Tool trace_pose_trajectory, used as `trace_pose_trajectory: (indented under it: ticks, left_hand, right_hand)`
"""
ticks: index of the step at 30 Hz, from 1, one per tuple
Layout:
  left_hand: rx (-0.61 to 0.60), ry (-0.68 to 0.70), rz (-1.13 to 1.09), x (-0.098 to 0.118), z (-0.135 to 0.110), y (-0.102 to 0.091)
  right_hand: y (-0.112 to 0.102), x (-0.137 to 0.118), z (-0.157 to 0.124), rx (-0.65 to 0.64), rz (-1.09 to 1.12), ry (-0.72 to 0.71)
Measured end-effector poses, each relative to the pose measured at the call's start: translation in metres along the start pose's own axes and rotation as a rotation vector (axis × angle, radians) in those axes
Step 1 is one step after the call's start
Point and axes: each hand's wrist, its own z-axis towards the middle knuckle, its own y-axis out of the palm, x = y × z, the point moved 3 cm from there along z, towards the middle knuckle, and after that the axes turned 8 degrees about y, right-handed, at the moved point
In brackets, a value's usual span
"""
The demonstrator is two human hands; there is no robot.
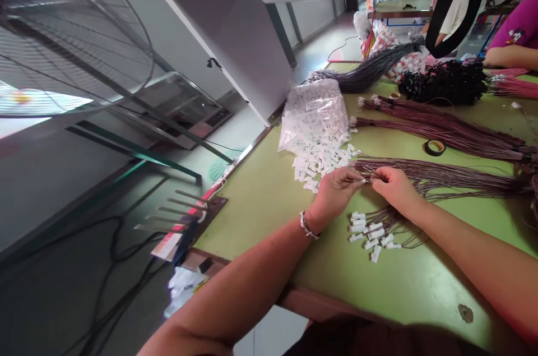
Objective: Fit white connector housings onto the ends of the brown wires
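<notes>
While both hands pinch wires, table edge lies left.

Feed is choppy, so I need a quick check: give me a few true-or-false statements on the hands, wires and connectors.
1. Both hands meet at a wire bundle. True: left hand and right hand pinch wire ends together.
2. The bag of white connectors is sealed. False: connectors spill onto the table.
3. Finished wires with white ends lie below the hands. True.
4. The tape roll sits on the left wrist. False: it lies on the table; the wrist bears a bracelet.
</notes>
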Motion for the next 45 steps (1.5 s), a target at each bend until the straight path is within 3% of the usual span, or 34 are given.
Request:
trace_pose_trajectory:
  ticks: [8,13,19,24,26,31,39,45]
  left_hand:
    - [-0.111,0.467,0.3,0.008,0.001,-0.003]
    - [-0.123,0.568,0.373,0.006,-0.002,0.003]
    - [-0.071,0.27,0.167,0.009,0.003,0.004]
    - [-0.073,-0.246,-0.119,0.003,0.002,-0.002]
    - [-0.125,-0.37,-0.201,0.002,0.001,-0.003]
    - [-0.095,-0.405,-0.364,0.008,0.001,-0.002]
    - [-0.002,-0.38,-0.275,0.009,0.001,0.007]
    - [0.037,-0.362,-0.332,0.004,0.0,0.009]
  right_hand:
    - [0.002,0.01,0.007,-0.072,0.079,0.071]
    - [0.004,0.01,0.007,-0.1,0.1,0.069]
    - [0.0,0.006,0.004,-0.072,0.083,0.047]
    - [-0.003,-0.002,-0.001,0.027,-0.045,-0.052]
    - [-0.002,-0.004,-0.003,0.064,-0.122,-0.124]
    - [0.002,-0.005,-0.005,0.077,-0.248,-0.228]
    - [0.003,-0.001,-0.002,0.091,-0.174,-0.14]
    - [0.002,-0.001,0.0,0.018,-0.086,-0.073]
